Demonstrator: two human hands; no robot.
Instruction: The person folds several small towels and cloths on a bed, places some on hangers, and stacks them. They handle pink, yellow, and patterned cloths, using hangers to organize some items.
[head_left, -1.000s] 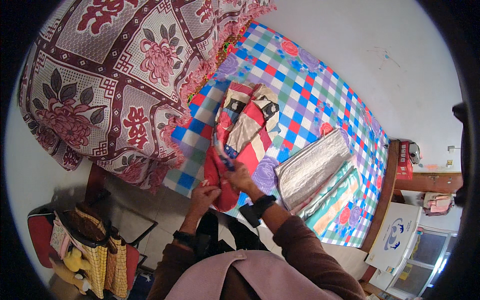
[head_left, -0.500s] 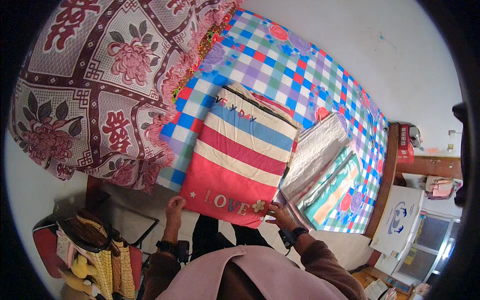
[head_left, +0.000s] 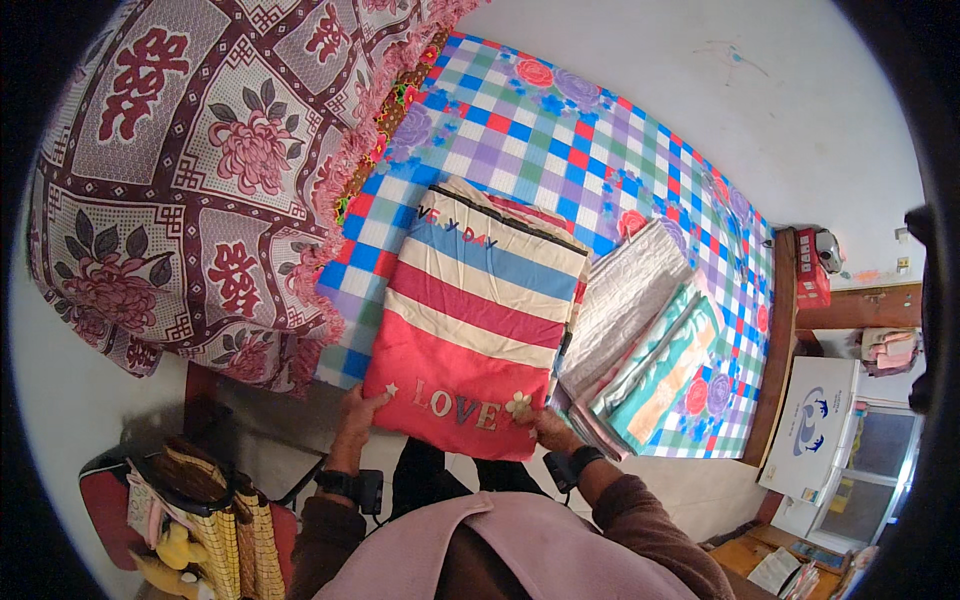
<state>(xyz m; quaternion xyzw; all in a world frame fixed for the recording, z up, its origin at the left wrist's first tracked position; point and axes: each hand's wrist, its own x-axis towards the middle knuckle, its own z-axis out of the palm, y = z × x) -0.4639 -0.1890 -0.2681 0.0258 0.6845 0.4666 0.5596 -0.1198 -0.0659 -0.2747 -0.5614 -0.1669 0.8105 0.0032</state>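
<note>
A folded striped bed sheet [head_left: 480, 315], red, cream, blue and maroon with letters and a flower on it, lies on the bed's near side. Its near edge hangs past the mattress toward me. My left hand [head_left: 357, 415] grips the near left corner, thumb on top and the other fingers hidden below. At the near right corner, my right hand [head_left: 547, 430] is closed on the cloth beside the flower. Right of the sheet lie a folded silvery-grey quilted cloth [head_left: 630, 300] and a folded teal, white and peach cloth [head_left: 665, 370].
Checked floral bedding [head_left: 500, 130] covers the bed. A fringed maroon floral blanket [head_left: 250, 150] drapes over something tall at left. Below it stands a red chair [head_left: 110, 515] with bags and a yellow plush toy [head_left: 182, 548]. A white cabinet [head_left: 810, 420] stands at right.
My left hand has moved inward, its thumb now over the sheet's corner. My right hand's fingers have closed on the other corner. The view has shifted slightly.
</note>
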